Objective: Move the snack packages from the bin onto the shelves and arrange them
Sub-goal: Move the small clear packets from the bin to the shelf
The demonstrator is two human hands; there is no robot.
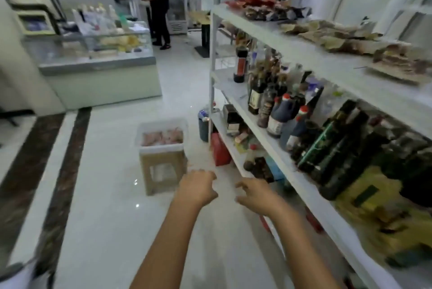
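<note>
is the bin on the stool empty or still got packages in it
Not empty: pinkish snack packages lie inside the open white bin; both hands empty.

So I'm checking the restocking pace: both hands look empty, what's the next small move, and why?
Probably reach forward and down into the white bin for a pink snack package. The left hand and right hand are both open, holding nothing and extended toward it, packages remain in the bin, and the top shelf has bare space at its front edge.

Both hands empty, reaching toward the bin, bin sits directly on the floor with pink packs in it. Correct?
Not quite: the head view shows the bin resting on a cardboard box, not the floor. The left hand and right hand are empty, and pink packs lie inside.
</note>
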